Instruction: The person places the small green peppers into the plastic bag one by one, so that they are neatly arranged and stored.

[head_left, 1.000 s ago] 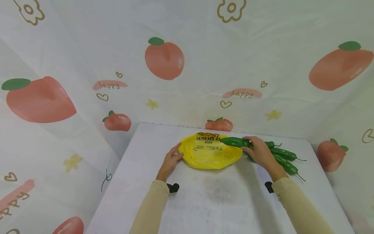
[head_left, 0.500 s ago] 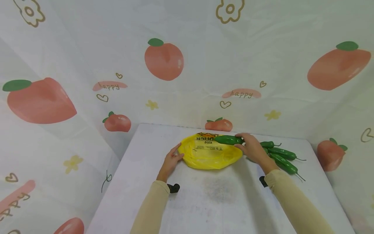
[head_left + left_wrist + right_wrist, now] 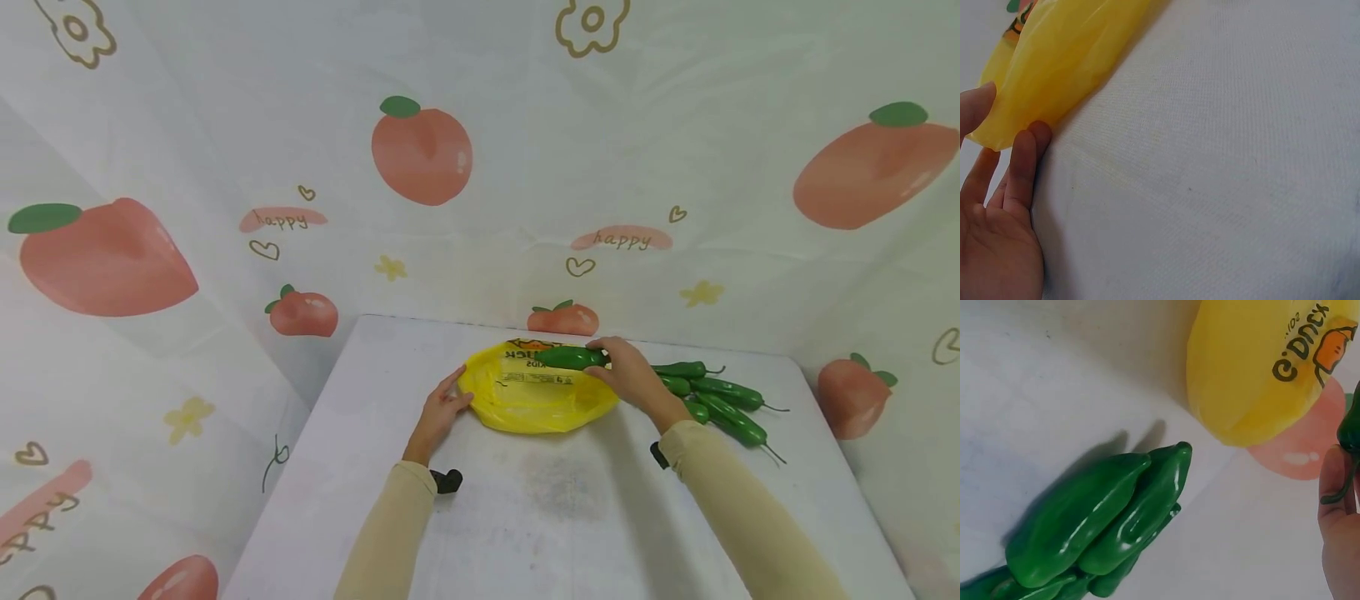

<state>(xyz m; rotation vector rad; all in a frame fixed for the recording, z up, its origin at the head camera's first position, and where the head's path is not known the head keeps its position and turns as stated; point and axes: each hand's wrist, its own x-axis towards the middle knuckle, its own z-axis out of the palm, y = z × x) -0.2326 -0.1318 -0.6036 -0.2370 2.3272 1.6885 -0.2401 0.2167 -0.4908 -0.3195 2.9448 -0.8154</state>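
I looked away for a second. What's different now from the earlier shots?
The right hand, gripping one green pepper, carried it leftward from the pepper pile to above the yellow bag. The left hand stayed at the bag's left edge; bag and pile did not move.

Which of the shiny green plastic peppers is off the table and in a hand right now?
The green pepper held by the right hand over the yellow plastic bag; the other peppers lie piled on the table.

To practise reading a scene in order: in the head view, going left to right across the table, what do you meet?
Left hand → yellow bag → right hand, holding a green pepper → pile of green peppers.
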